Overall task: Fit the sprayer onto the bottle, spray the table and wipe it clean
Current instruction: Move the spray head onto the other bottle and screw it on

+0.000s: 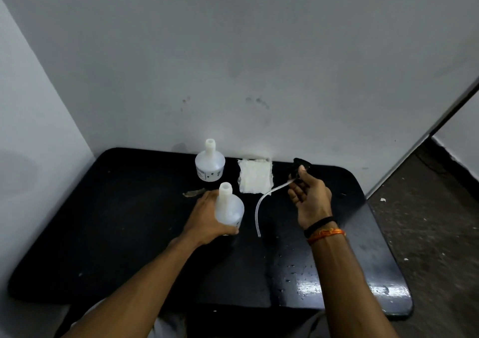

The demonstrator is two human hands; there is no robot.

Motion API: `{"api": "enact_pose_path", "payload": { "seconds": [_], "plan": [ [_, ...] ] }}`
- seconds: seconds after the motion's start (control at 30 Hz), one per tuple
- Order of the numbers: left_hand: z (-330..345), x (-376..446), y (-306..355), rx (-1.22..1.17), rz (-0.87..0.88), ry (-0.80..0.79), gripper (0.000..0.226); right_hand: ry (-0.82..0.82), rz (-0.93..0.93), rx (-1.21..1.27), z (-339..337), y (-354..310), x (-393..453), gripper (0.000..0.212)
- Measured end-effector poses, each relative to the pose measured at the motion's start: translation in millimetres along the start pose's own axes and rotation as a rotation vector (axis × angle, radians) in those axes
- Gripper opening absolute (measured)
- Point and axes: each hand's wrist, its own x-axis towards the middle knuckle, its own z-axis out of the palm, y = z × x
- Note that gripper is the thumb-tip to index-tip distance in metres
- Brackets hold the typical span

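Sprayer (300, 168) head half-hidden in right hand (311, 197)

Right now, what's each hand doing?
Left hand: closed around the near open-necked bottle.
Right hand: closed on the black sprayer head, its dip tube dangling.

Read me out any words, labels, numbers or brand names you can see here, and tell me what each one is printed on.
No text here can be read.
Far bottle: dark print and small symbols on its lower body, too small and blurred to read.
Near bottle, held by the left hand: a trace of print at its base, mostly hidden, unreadable.
Sprayer in the right hand, cloth, table: no markings visible.
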Motion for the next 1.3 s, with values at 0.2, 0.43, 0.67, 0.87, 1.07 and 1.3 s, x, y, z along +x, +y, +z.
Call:
{"api": "enact_pose_path", "payload": {
  "seconds": [0.2, 0.43, 0.67, 0.87, 1.07, 1.3],
  "plan": [
    [31.3, 19.7, 12.8, -0.023, 0.015, 0.004, 0.089, 0.000, -0.014, -0.093, -2.3, -10.6, 9.3, 0.018],
    [75.9, 49.1, 35.0, 0.114, 0.126, -0.015, 0.108, 0.050, -0.061, -0.080, -8.3, -21.0, 16.7, 0.004],
    [111.0, 98.6, 65.1, 0.265, 0.216, -0.007, 0.114, 0.100, -0.083, -0.007, -21.6, -34.8, 23.9, 0.005],
    [123.5, 127.7, 78.0, 0.353, 0.179, 0.056, 0.121, 0.132, -0.088, 0.040, -30.8, -39.5, 24.2, 0.006],
    [134.9, 144.7, 86.7, 0.333, 0.210, 0.012, 0.113, 0.142, -0.080, 0.064, -29.3, -41.7, 21.0, 0.002],
    [150.1, 157.0, 101.8, 0.217, 0.278, -0.004, 0.097, 0.158, -0.090, 0.108, -30.5, -44.2, 22.6, 0.005]
  ]
}}
